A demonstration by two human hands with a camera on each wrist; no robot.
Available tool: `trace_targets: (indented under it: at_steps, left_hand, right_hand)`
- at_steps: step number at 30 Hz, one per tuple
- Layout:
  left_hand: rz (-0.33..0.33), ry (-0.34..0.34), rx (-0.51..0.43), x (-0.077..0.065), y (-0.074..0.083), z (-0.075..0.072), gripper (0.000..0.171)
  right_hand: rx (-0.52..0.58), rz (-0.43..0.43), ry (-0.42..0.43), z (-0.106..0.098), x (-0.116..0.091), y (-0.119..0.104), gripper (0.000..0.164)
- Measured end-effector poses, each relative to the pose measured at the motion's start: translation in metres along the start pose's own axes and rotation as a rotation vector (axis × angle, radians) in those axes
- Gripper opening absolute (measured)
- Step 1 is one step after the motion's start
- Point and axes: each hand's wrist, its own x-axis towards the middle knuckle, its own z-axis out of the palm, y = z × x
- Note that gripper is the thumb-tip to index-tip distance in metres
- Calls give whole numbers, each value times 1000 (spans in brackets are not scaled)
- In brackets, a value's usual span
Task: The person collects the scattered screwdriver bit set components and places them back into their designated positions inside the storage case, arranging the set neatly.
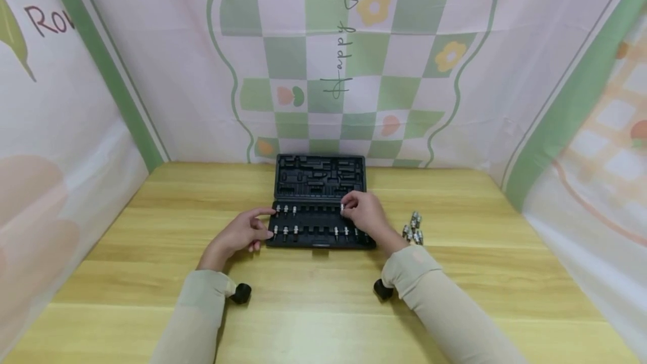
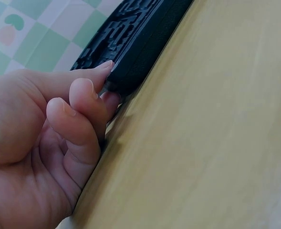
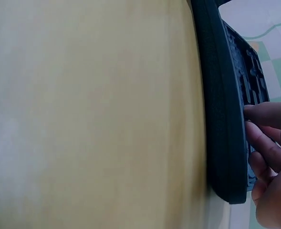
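Head view: loose metal pieces [image 1: 415,222] on table [image 1: 313,308], right of black case [image 1: 318,222]

You can cross the near tabletop [image 1: 313,308]. The open case lid [image 1: 320,177] bars the back; metal pieces [image 1: 414,233], your right.

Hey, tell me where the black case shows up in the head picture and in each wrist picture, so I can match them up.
Head: the black case lies open, just below the centre.
Left wrist: the case is upper middle, cut off by the top edge.
Right wrist: the case is right of centre, cut off by the top edge.
Shared landmark: the green-and-white checked cloth behind it.
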Motion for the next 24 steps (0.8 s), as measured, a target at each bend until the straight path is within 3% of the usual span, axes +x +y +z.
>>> trace_targets:
  at_steps: [11,24]
  left_hand:
    - [-19,-1,-19,-1,0,-1,60]
    - [-7,-4,-10,0,1,0,59]
  right_hand:
    - [-90,-45,-19,7,8,-1,11]
    - [-160,15,-29,3,12,-8,8]
